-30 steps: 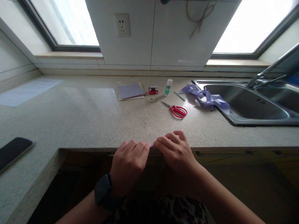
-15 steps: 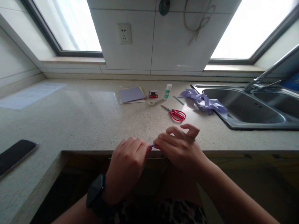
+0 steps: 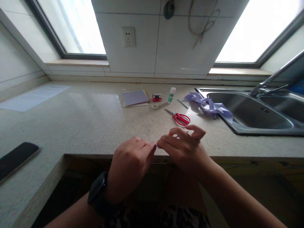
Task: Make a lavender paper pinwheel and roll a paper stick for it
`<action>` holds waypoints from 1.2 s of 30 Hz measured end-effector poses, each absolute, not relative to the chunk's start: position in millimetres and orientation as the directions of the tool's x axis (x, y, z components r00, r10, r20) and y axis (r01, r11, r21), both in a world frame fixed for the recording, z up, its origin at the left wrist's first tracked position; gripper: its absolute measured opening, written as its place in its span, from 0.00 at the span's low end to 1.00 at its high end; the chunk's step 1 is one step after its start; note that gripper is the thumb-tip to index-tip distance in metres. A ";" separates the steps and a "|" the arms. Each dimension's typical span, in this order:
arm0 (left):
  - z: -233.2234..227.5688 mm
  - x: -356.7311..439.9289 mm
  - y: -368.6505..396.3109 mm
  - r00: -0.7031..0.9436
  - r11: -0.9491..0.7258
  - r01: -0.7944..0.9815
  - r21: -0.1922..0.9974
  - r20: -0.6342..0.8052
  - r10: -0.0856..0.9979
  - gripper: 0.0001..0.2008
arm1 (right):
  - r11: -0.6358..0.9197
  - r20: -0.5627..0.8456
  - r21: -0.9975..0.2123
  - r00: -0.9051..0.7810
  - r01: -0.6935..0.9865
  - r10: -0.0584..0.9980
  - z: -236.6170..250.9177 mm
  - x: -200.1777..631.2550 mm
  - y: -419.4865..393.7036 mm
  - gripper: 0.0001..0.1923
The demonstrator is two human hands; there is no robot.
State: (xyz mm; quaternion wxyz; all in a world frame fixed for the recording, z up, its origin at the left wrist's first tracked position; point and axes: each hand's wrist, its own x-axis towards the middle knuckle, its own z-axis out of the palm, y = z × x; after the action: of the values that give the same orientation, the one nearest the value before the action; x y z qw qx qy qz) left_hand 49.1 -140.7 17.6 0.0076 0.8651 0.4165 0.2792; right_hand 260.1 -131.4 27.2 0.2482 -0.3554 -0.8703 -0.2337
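A home kitchen, going by the steel double sink (image 3: 249,111) and tap (image 3: 275,75) at right of frame, speckled stone surface (image 3: 95,123), white tiled wall with socket (image 3: 128,36) at top centre, windows (image 3: 78,27) in both upper corners.

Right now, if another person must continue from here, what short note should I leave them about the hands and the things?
Left hand: fingertips pinched on a small purple paper piece at the counter edge.
Right hand: pinches the same piece from the other side, index finger lifted.
The piece is mostly hidden; its shape cannot be told.
Farther back: red scissors, tape roll, glue stick, purple sheets, purple paper strips by the sink.
Done: strips already cut. Left: the piece in hand is unfinished.
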 end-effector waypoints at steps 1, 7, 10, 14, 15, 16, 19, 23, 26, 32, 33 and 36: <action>18.5 49.4 -139.3 0.489 -0.649 0.712 0.267 0.475 0.732 0.09 | 0.632 0.604 0.243 -0.625 0.736 0.495 28.1 259.5 -130.9 0.08; 22.3 52.8 -130.6 0.524 -0.652 0.732 0.197 0.448 0.724 0.12 | 0.615 0.602 0.280 -0.634 0.737 0.486 35.9 257.5 -124.3 0.08; 26.1 55.2 -125.5 0.551 -0.655 0.737 0.165 0.414 0.725 0.13 | 0.613 0.577 0.278 -0.639 0.740 0.509 38.8 258.4 -119.1 0.08; 36.3 57.3 -113.2 0.558 -0.629 0.736 0.251 0.301 0.773 0.11 | 0.610 0.555 0.255 -0.630 0.751 0.543 39.8 262.5 -111.9 0.06; 39.0 57.5 -108.8 0.551 -0.616 0.729 0.300 0.279 0.787 0.11 | 0.616 0.559 0.248 -0.630 0.748 0.540 39.9 263.9 -110.0 0.06; 41.3 57.5 -103.9 0.546 -0.603 0.713 0.358 0.256 0.798 0.11 | 0.627 0.566 0.238 -0.631 0.742 0.531 40.0 265.3 -107.9 0.07; 45.2 56.3 -87.9 0.564 -0.533 0.603 0.593 0.155 0.811 0.14 | 0.667 0.596 0.208 -0.633 0.715 0.493 40.6 269.5 -100.4 0.08; 44.3 52.3 -69.1 0.597 -0.329 0.440 0.835 0.001 0.802 0.17 | 0.719 0.631 0.167 -0.633 0.675 0.448 40.9 275.5 -88.0 0.06; 43.2 48.6 -59.4 0.615 -0.194 0.367 0.910 -0.081 0.784 0.19 | 0.756 0.622 0.145 -0.653 0.639 0.432 40.9 280.0 -78.1 0.07; 42.9 40.8 -46.5 0.656 -0.040 0.289 0.957 -0.167 0.736 0.17 | 0.805 0.593 0.156 -0.706 0.572 0.387 43.8 285.7 -57.6 0.08; 42.9 40.0 -44.8 0.663 -0.005 0.269 0.963 -0.181 0.726 0.17 | 0.813 0.597 0.163 -0.711 0.560 0.370 45.2 285.8 -54.7 0.08; 42.0 38.8 -40.2 0.672 0.119 0.202 0.972 -0.226 0.705 0.17 | 0.836 0.594 0.204 -0.743 0.510 0.309 51.2 284.4 -48.2 0.08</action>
State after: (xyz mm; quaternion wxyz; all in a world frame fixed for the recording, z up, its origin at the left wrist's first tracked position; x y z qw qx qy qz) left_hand 38.8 -40.2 42.0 0.6573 0.6354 0.3572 0.1913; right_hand 284.4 -48.2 51.2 0.2802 -0.2234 -0.9161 -0.1797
